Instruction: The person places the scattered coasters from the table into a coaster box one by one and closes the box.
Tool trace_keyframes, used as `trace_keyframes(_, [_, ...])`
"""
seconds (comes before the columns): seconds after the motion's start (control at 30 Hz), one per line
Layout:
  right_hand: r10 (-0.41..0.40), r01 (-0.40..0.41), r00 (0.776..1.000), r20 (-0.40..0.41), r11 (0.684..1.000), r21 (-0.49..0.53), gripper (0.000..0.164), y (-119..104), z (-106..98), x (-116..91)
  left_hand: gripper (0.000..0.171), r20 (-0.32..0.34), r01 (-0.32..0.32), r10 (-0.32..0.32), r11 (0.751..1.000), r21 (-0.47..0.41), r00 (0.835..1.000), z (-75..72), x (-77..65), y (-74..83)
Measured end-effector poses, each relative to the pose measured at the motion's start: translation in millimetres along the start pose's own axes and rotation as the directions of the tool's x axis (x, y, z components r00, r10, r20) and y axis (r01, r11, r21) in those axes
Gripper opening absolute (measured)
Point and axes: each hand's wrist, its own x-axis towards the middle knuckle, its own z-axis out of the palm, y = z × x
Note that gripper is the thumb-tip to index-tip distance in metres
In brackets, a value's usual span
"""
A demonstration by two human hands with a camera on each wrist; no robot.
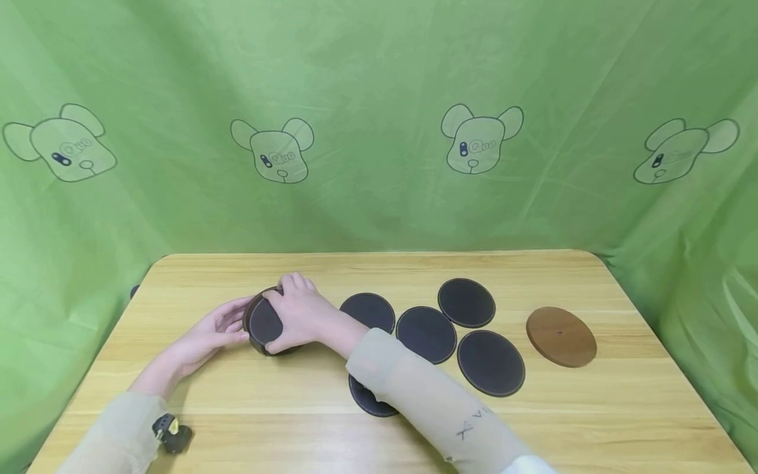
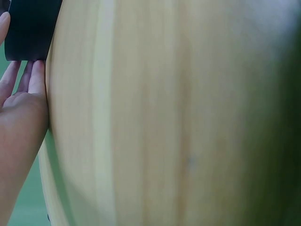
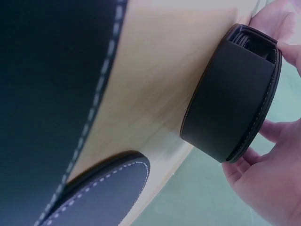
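While I monitor the head view, the right hand spans the top of the black, round, leather-look coaster holder, thumb and fingers spread and gripping its rim, and the left hand, partly open, holds its left side between thumb and fingers. I locate the holder at the left part of the light wood-grain table. To its right lie five flat, black, round, stitch-edged coasters and, farther right, one flat brown round disc.
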Motion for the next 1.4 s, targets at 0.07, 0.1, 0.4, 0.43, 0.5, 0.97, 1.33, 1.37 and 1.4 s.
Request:
trace_keyframes(0.07, [0.004,-0.003,1.0,0.005,1.0,-0.006,0.097,-1,0,1,0.083,-0.003,0.001,-0.001,1.0,0.006,1.0,0.2,-0.2,0.1])
trace_keyframes(0.1, [0.004,-0.004,1.0,0.006,1.0,-0.01,0.097,-1,1,2,0.083,-0.005,0.001,-0.001,1.0,0.008,1.0,0.3,-0.3,0.1])
trace_keyframes(0.4, [0.021,-0.021,1.0,-0.012,0.999,-0.033,0.1,-3,8,3,0.081,-0.006,0.002,-0.002,1.0,0.02,1.0,0.0,0.3,0.5])
trace_keyframes(0.43, [0.023,-0.023,1.0,-0.014,0.999,-0.037,0.1,-3,9,3,0.082,-0.005,0.003,-0.003,1.0,0.021,1.0,-0.1,0.3,0.6])
trace_keyframes(0.5, [0.026,-0.027,0.999,-0.018,0.999,-0.046,0.101,-3,10,3,0.081,-0.005,0.005,-0.005,1.0,0.022,1.0,0.1,0.3,1.0])
trace_keyframes(0.97, [0.027,-0.027,1.0,-0.015,0.999,-0.03,0.1,1,12,1,0.077,-0.01,-0.017,0.017,1.0,0.016,1.0,-1.4,2.0,-1.8])
trace_keyframes(1.33, [0.006,-0.006,1.0,-0.013,1.0,0.026,0.094,6,6,-1,0.081,-0.012,0.012,-0.012,1.0,0.022,1.0,0.6,0.8,3.2])
trace_keyframes(1.37, [0.006,-0.005,1.0,-0.014,0.999,0.036,0.093,7,5,-1,0.081,-0.011,0.013,-0.012,1.0,0.022,1.0,0.5,0.7,3.2])
trace_keyframes(1.4, [0.007,-0.006,1.0,-0.014,0.999,0.046,0.092,8,5,-2,0.081,-0.011,0.013,-0.013,1.0,0.02,1.0,0.5,0.4,3.2])
